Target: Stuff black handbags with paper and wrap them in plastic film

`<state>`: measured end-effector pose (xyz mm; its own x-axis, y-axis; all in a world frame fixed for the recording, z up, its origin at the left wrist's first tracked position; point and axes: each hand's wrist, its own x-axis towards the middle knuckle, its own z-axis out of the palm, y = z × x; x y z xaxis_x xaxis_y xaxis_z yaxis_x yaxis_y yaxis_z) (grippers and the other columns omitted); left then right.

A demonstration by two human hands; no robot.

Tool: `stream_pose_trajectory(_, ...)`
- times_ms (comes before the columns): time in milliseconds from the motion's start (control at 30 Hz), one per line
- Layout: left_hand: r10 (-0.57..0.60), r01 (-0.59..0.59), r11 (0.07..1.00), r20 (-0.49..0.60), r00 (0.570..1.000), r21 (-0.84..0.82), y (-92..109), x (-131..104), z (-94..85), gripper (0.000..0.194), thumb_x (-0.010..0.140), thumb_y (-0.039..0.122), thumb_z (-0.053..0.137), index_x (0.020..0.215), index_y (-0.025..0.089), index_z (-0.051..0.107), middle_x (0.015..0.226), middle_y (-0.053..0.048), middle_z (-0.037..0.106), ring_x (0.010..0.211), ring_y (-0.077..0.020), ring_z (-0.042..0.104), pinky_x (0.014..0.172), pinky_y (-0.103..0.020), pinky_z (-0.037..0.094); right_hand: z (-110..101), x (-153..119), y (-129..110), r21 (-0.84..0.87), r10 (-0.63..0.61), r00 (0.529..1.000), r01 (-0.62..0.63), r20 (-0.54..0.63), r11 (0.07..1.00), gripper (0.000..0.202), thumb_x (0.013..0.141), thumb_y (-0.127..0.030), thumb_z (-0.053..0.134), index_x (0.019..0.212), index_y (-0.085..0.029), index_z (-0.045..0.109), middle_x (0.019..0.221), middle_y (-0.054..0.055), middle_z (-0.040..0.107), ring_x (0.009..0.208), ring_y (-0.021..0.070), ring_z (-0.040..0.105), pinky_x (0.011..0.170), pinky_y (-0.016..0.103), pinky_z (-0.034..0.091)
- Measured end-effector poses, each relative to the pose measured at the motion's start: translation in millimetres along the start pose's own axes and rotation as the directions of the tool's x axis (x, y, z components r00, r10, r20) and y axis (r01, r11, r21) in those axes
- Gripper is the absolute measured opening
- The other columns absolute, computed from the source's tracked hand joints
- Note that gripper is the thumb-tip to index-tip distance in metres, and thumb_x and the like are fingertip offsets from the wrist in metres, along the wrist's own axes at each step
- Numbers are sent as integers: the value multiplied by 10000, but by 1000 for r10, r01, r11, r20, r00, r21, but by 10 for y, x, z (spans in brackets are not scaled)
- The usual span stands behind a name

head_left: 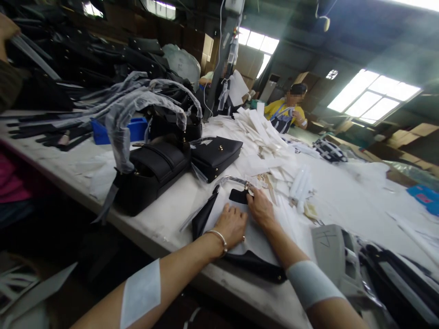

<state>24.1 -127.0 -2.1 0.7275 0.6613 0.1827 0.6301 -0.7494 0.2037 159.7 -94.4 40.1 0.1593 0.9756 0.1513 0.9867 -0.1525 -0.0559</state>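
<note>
A black handbag [254, 265] lies flat on the table in front of me, with a white sheet [219, 214] over most of it. My left hand [231, 226] presses on the sheet with curled fingers; the fingertips are partly hidden. At the bag's upper edge, my right hand [260, 208] grips beside a black tab [238, 196] and a gold-coloured metal fitting [247, 185]. The clear-wrapped handle [228, 178] arches beyond that edge. Close behind on the left stand two more black handbags, one upright with a plastic-wrapped handle [118, 123] and a smaller one [219, 157] with a gold clasp.
White paper strips [264, 137] are heaped behind my hands. A blue bin [101, 131] and a large pile of black bags [103, 59] are at the left. A grey machine-like box [329, 246] is near my right arm. A person in yellow [277, 108] is across the table.
</note>
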Motion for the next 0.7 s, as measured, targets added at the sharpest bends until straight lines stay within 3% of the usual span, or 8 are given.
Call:
stream_pose_trajectory(133,16,-16,1000,3,1000,-17,25,-17,-2,354,872,384,656,1074,101,590,1083,-188,646,1065,-309,581,1046,-528,323,395,-237,216,72,51,995,-45,-85,996,390,929,-244,425,1276,-135,567,1216,161,648,1141,264,591,957,401,447)
stream_pose_trajectory(233,23,-23,1000,19,1000,-21,33,-77,-32,327,882,352,649,1082,101,585,1071,-173,645,1070,-300,583,1060,-514,323,529,-216,299,235,84,986,-48,-143,971,413,925,-297,440,1277,-119,561,1248,161,632,1192,271,559,1005,424,428)
stream_pose_trajectory(400,73,-73,997,-8,997,11,28,-211,-103,195,935,229,540,1097,126,572,1077,-140,637,1087,-279,572,1071,-488,329,564,-154,348,393,111,984,-50,-136,918,379,921,-342,441,1223,-170,591,1212,116,646,1157,236,579,1024,401,425)
stream_pose_trajectory(533,70,-70,997,7,998,24,22,-198,-133,126,931,211,531,1033,153,577,1017,-101,635,990,-261,588,989,-451,402,560,-191,335,409,88,983,-15,-159,912,335,919,-344,458,1168,-175,604,1142,113,645,1090,241,594,991,392,442)
stream_pose_trajectory(700,2,-2,1000,-38,999,18,1,-56,-144,160,949,321,543,1012,176,567,1022,-77,617,965,-256,576,867,-409,461,617,-201,328,386,73,956,44,-283,921,263,924,-379,491,1033,-163,596,992,105,635,981,252,594,915,384,463)
